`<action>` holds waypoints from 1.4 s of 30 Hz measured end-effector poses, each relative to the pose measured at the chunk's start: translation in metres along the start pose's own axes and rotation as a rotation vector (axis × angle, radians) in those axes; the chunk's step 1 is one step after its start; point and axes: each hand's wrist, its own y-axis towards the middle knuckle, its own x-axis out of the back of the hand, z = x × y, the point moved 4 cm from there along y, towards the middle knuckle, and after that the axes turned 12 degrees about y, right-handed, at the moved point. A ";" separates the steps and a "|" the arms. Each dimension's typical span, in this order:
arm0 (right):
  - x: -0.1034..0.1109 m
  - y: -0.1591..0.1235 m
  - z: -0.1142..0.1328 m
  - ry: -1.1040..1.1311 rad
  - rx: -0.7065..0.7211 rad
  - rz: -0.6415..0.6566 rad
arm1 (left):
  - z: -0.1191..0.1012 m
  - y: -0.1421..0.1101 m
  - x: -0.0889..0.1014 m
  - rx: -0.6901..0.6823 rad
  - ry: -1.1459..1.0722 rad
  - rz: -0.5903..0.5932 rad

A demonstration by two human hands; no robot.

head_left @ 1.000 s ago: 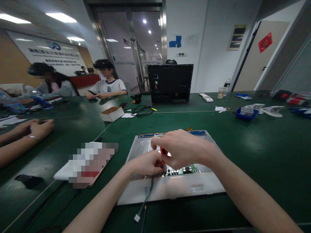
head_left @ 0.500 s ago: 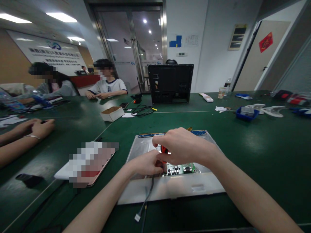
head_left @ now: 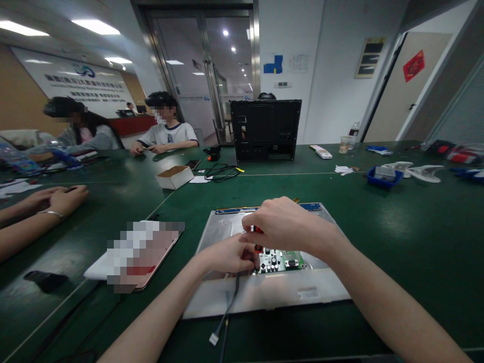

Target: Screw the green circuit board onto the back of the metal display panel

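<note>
Hands close together, I hold my right hand (head_left: 280, 224) over the silver panel (head_left: 276, 290), its fingers curled closed around a red and black tool (head_left: 258, 248) that they mostly cover. My left hand (head_left: 226, 254) sits just beside it, fingers bent at the left end of a green board (head_left: 283, 262); I cannot tell whether they pinch anything. The board lies on the panel, which is flat on the bench (head_left: 385, 242) in front of me, with a blue strip (head_left: 310, 206) along its far edge. A dark cable (head_left: 235, 295) runs from below my left fingers over the near edge to a white plug (head_left: 214, 339).

Left of the panel lies a pink-edged slab (head_left: 139, 254), mostly blurred out, and beyond it a black piece (head_left: 45, 281). Farther left, another person's hands (head_left: 66, 201) are together around something dark.

Past the panel are an open box (head_left: 174, 178), a looped wire (head_left: 219, 167) and an upright black monitor (head_left: 264, 128); to the right, a blue tray (head_left: 383, 177) and, farther back, a cup (head_left: 344, 145) by a bottle (head_left: 354, 131).
</note>
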 end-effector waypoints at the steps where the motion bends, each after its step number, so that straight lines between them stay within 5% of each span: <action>1: 0.000 -0.001 0.000 0.001 0.006 0.002 | 0.000 0.000 0.000 -0.016 -0.006 -0.016; 8: -0.002 -0.006 0.003 0.102 0.159 0.017 | 0.007 0.005 -0.002 -0.090 0.032 -0.111; 19: 0.000 -0.001 0.001 -0.007 0.035 0.002 | 0.001 0.001 -0.002 -0.088 0.001 -0.092; 42: -0.002 -0.004 0.001 0.056 0.107 0.031 | 0.005 0.004 -0.001 -0.066 0.089 -0.133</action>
